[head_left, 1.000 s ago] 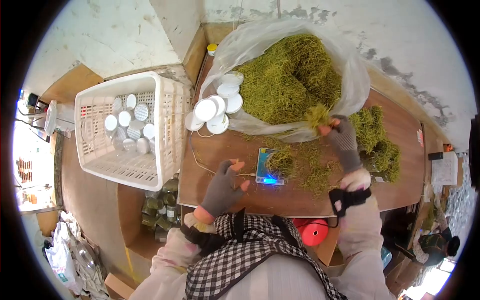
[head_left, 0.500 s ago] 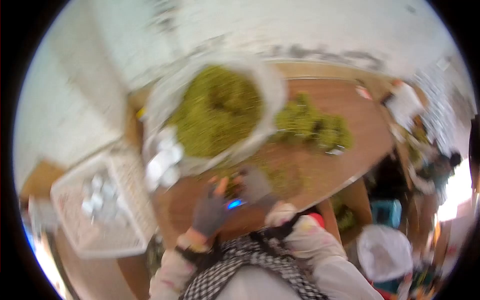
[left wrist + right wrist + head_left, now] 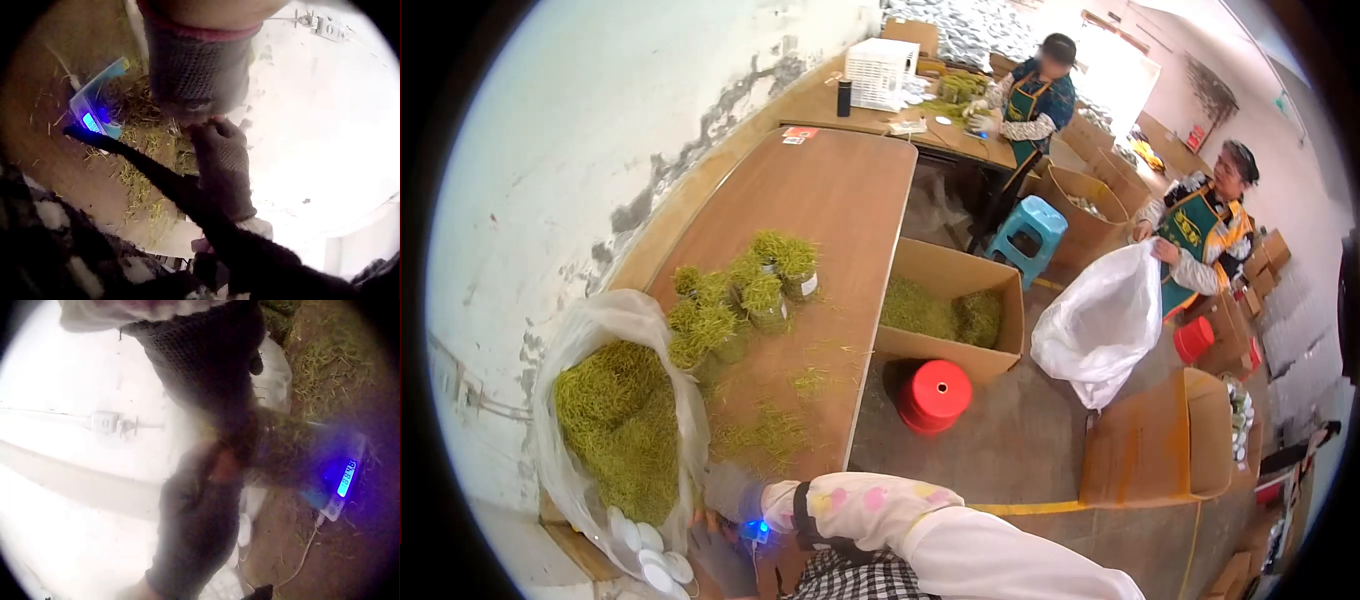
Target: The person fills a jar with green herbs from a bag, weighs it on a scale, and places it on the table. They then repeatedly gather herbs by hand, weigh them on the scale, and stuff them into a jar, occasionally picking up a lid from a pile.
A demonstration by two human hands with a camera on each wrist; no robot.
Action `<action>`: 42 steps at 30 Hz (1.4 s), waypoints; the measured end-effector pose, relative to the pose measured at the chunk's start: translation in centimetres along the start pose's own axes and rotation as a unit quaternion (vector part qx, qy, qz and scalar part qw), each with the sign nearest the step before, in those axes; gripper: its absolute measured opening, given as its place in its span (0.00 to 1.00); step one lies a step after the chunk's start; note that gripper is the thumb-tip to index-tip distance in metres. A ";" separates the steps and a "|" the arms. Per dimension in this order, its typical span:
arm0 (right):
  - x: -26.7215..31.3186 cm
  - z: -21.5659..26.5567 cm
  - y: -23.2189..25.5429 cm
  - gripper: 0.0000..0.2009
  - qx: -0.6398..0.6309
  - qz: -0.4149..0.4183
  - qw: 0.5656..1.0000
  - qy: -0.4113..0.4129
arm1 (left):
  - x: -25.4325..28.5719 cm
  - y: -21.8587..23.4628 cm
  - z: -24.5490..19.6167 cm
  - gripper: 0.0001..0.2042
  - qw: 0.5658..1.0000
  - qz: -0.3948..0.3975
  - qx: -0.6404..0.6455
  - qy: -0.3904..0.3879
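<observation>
In the right wrist view, a glass jar (image 3: 281, 447) with plant strands stands on the lit scale (image 3: 345, 481). My right hand (image 3: 200, 362) and left hand (image 3: 200, 519) meet at its mouth; blur hides most fingertips. The left wrist view has my left hand (image 3: 197, 72) close to the camera, its fingers hidden, against my right hand (image 3: 225, 169), beside the scale (image 3: 94, 119). From the head, my right hand (image 3: 732, 492) is partly visible beside the bag of green strands (image 3: 625, 430).
Filled jars (image 3: 765, 300) stand on the brown table (image 3: 830, 200), near loose strands. White lids (image 3: 655, 565) lie by the bag. Beyond the table are a carton (image 3: 950, 345), a red stool (image 3: 935, 397), a blue stool (image 3: 1028, 232) and two people.
The head view has swung far to the right. My right hand has come from the bag's edge to the scale, and my left hand has moved in beside it.
</observation>
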State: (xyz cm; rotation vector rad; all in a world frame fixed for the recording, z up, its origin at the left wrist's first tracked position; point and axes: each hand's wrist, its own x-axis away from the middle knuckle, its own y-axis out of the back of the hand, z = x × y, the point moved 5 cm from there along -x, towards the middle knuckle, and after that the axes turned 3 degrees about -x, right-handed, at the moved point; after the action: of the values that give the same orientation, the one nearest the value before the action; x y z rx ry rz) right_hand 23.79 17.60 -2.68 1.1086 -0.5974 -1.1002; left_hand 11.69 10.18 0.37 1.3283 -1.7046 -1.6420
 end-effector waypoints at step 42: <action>-0.4 1.3 0.4 0.15 0.040 0.079 0.996 0.009 | 0.4 -0.8 1.9 0.27 0.996 0.057 -0.001 0.065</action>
State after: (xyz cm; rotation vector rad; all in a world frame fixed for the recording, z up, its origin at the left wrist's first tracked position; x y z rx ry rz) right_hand 22.72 17.51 -1.74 1.1185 -0.7080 -0.9362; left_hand 10.20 11.01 -0.91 1.2831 -1.6703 -1.4610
